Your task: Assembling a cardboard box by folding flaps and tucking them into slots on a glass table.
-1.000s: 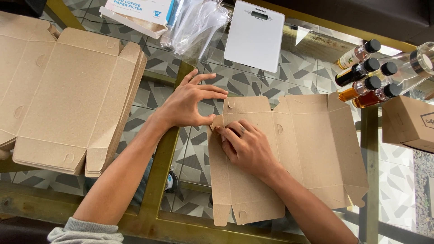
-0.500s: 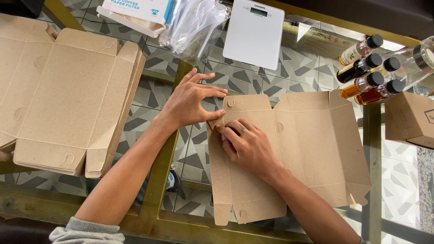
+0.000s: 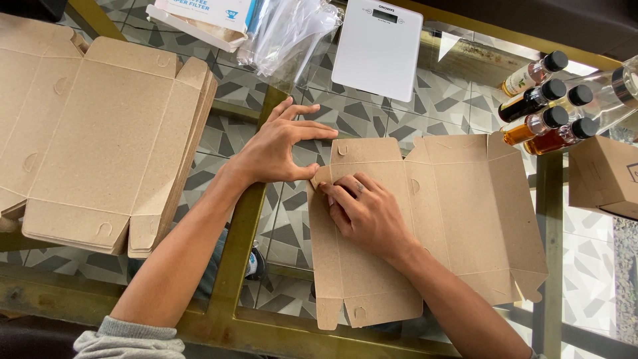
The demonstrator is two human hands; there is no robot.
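A flat brown unfolded cardboard box blank [image 3: 458, 219] is pressed to the glass under the right hand [image 3: 364, 211], fingers flat. Its small left flap [image 3: 321, 177] is pinched by the left hand [image 3: 274, 151]. Judged light, stiff, creasable; best gripped along scored flaps.

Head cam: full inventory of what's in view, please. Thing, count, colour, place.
flat box blank: one, brown cardboard, unfolded on the glass table, centre right
stack of flat blanks: count unclear, brown cardboard, left
kitchen scale: one, white, top centre
clear plastic bags: count unclear, transparent, top, left of the scale
paper packet: one, white and blue, top left of the bags
small bottles: five in view, black caps, amber to clear liquid, lying top right
folded box: one, brown, right edge
glass table: one, brass-coloured frame, tiled floor showing through
left hand: pinching the blank's left flap
right hand: pressing flat on the blank
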